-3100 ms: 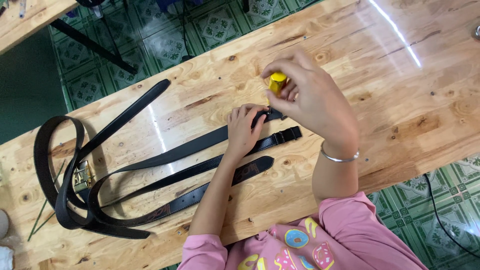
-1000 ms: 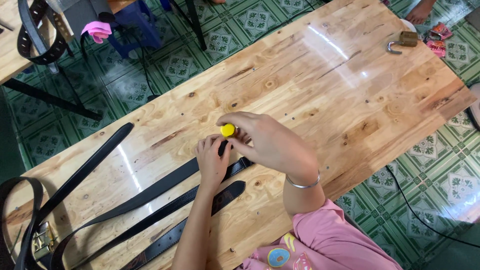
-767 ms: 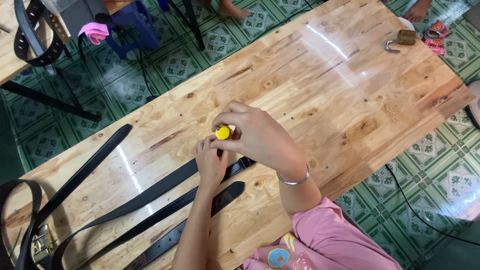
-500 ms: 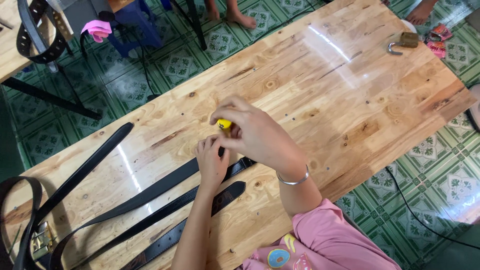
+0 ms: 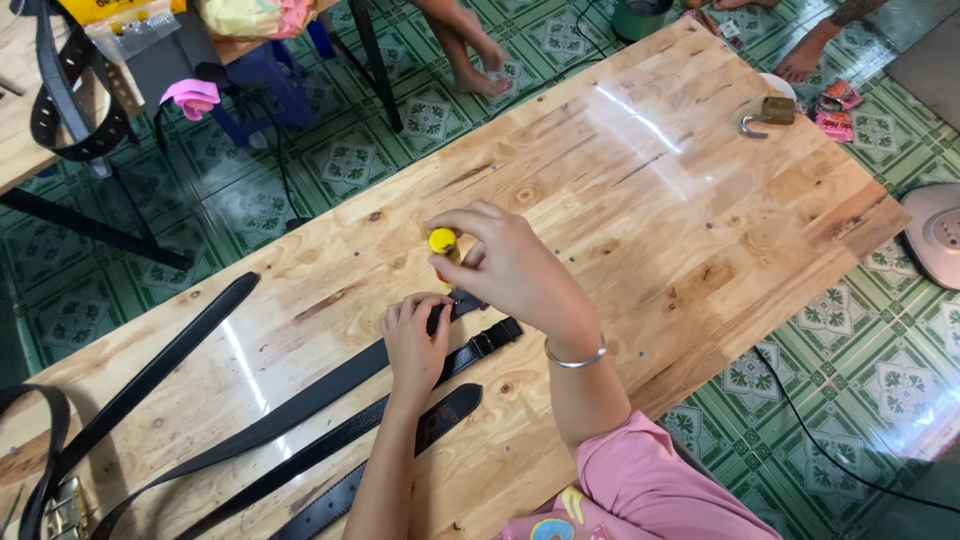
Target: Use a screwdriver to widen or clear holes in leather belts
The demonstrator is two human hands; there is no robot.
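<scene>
Head view is all we have, looking down on our two hands over the wooden desk (image 5: 700, 200).

Our right hand (image 5: 515, 270) is raised a little above the boards, its grip closed on a small yellow-capped tool (image 5: 443, 241) — thumb and forefinger pinch it at the upper left of the hand, cap turned toward the far edge of the desk. What its lower end does we cannot tell; the fingers hide it.

Just below and left of that grip, our left hand (image 5: 415, 340) lies flat, fingers pressing down on the end of the top black belt (image 5: 300, 405). It holds nothing closed in the fingers; it pins the strap to the desk. The belt tip lies directly beneath the yellow tool, between the two hands, so the right grip is the nearer one to the spot above the strap.

From the left grip the belt's long axis runs away down and to the left, slantwise across the desk. Two more black belts (image 5: 470, 348) lie alongside it on the near side, roughly parallel.

Well off to the far right of both hands, a brass padlock (image 5: 765, 113) rests near the desk's corner.
</scene>
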